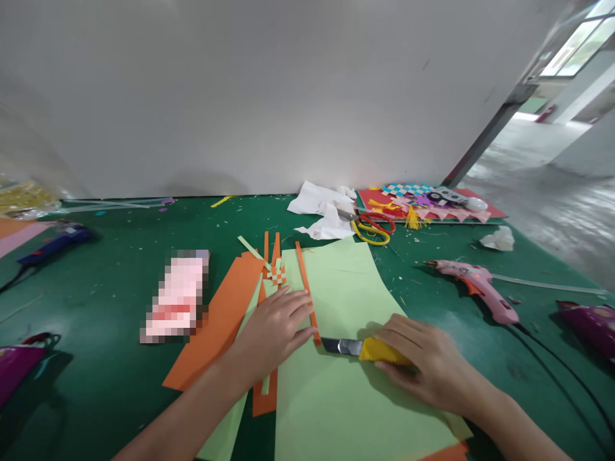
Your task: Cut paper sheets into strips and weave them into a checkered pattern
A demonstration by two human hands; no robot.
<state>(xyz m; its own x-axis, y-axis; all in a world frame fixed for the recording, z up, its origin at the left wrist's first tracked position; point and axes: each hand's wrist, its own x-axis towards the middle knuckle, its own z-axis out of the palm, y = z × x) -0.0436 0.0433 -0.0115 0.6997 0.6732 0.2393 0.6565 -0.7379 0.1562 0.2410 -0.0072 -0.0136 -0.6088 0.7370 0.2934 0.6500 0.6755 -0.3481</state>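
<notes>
A narrow orange paper strip (304, 269) lies on a large light green sheet (336, 410). My left hand (276, 320) rests with its fingers on the strip's middle part, pressing on the paper with nothing wrapped in its grasp. In my right hand (416, 358) is a yellow-handled utility knife (382, 352), its blade pointing left and its tip beside the strip's lower end. Just beyond my left hand sits a small orange-and-green woven piece (277, 276) with loose strips. Orange sheets (218, 320) lie partly under my left forearm.
Scissors (372, 234) and crumpled white paper (319, 208) lie at the back, near a red board (494, 208) with paper decorations. A pink glue gun (480, 288) is at the right. Blue (57, 243) and purple tools (19, 368) stand left; a pixelated item (177, 294) is nearer.
</notes>
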